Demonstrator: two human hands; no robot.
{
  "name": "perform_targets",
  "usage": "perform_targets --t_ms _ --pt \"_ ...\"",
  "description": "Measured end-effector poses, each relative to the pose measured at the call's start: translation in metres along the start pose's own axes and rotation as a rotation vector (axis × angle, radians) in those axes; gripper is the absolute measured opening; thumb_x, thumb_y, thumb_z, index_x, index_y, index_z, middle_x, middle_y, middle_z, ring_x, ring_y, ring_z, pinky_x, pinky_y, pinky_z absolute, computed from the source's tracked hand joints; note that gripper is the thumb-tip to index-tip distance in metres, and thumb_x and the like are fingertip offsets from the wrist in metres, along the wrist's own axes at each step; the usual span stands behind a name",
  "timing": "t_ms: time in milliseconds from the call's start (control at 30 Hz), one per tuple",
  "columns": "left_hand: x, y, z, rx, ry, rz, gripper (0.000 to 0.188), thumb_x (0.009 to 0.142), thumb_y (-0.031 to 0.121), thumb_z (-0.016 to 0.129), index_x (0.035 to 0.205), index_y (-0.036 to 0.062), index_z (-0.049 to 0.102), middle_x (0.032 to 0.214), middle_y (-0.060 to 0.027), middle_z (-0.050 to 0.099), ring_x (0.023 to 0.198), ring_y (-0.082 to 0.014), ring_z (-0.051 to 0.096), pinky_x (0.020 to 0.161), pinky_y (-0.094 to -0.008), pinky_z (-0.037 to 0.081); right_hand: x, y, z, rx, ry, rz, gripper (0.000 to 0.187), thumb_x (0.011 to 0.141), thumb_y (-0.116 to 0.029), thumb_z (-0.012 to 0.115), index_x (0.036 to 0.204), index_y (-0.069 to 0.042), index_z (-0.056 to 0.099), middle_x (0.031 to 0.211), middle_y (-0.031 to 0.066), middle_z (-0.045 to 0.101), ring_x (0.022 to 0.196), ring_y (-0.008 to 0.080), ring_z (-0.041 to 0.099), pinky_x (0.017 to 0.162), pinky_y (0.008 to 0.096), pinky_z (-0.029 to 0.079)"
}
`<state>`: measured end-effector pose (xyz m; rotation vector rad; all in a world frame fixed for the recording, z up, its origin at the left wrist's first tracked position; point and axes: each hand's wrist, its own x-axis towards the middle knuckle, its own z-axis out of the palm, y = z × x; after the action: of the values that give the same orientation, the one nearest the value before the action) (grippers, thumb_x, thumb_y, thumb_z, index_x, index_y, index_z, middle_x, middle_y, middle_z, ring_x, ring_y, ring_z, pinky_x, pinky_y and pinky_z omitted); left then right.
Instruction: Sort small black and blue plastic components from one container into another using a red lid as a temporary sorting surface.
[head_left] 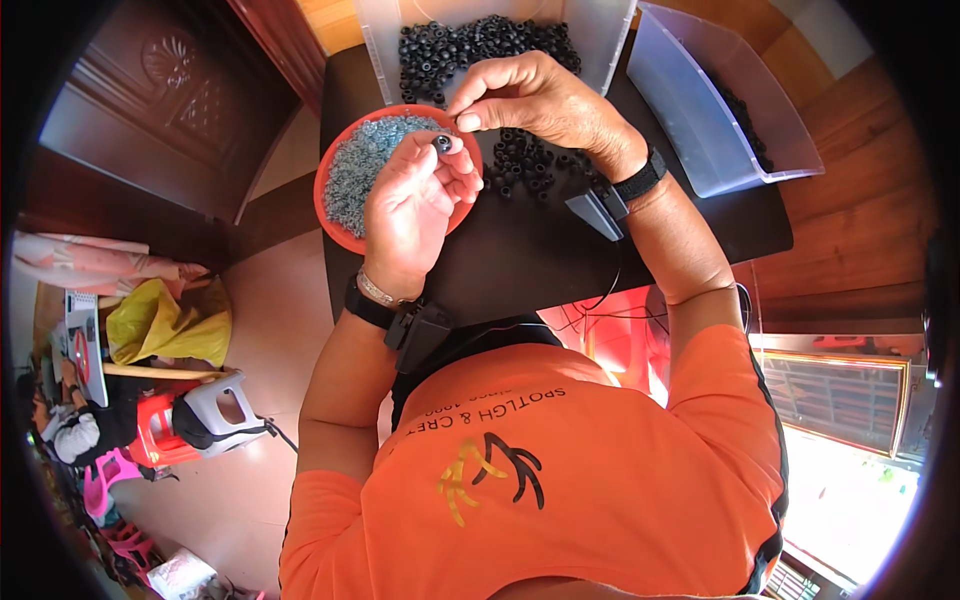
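Observation:
My left hand [412,215] is raised over the near side of an orange bowl [330,222], palm up. Its thumb and forefinger pinch a small black ring-shaped part [442,144] with a shiny centre. Just above that, my right hand [535,100] has its thumb and forefinger pressed together; something dark and tiny shows at their tips, too small to name. Many small grey-blue pieces [365,160] fill the bowl. Loose black ring-shaped parts [525,170] lie on the dark table [500,270] under my right hand.
Behind my hands, a clear plastic bin [605,45] holds a heap of black parts. A second clear bin [700,140] stands tilted at the right with more inside. Leftward on the floor are a yellow bag [170,325] and a grey-and-red appliance [215,415].

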<state>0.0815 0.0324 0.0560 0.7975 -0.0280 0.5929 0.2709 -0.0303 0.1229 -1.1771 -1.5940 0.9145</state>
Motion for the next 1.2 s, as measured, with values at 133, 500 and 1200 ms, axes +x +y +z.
perform_targets --t_ms 133,500,1200 --pt "0.000 0.001 0.004 -0.075 0.046 0.040 0.019 0.095 0.021 0.048 0.105 0.0057 0.055 0.090 -0.0077 0.060 0.080 -0.0203 0.059 0.074 -0.0311 0.046 0.008 0.008 0.008 -0.014 -0.017 -0.131 0.016 0.087 -0.014 0.068 0.098 -0.002 0.070 0.088 0.0027 0.068 0.085 0.0105 0.063 0.080 0.0256 0.049" --pt "-0.001 0.000 0.004 -0.037 0.043 0.037 0.021 0.096 0.024 0.047 0.104 0.0055 0.055 0.089 -0.0080 0.059 0.080 -0.0203 0.058 0.074 -0.0314 0.046 0.002 -0.002 0.006 0.049 0.016 -0.124 0.015 0.090 -0.004 0.061 0.103 -0.001 0.067 0.094 0.0012 0.067 0.092 0.0104 0.061 0.086 0.0255 0.049" --pt "-0.001 -0.001 0.009 0.064 0.113 -0.012 0.020 0.095 0.023 0.049 0.100 0.0046 0.055 0.087 -0.0056 0.058 0.079 -0.0178 0.058 0.072 -0.0292 0.045 -0.006 -0.017 0.017 -0.341 0.041 -0.132 0.009 0.090 -0.008 0.062 0.095 -0.001 0.064 0.083 0.0015 0.063 0.079 0.0103 0.061 0.070 0.0244 0.049"
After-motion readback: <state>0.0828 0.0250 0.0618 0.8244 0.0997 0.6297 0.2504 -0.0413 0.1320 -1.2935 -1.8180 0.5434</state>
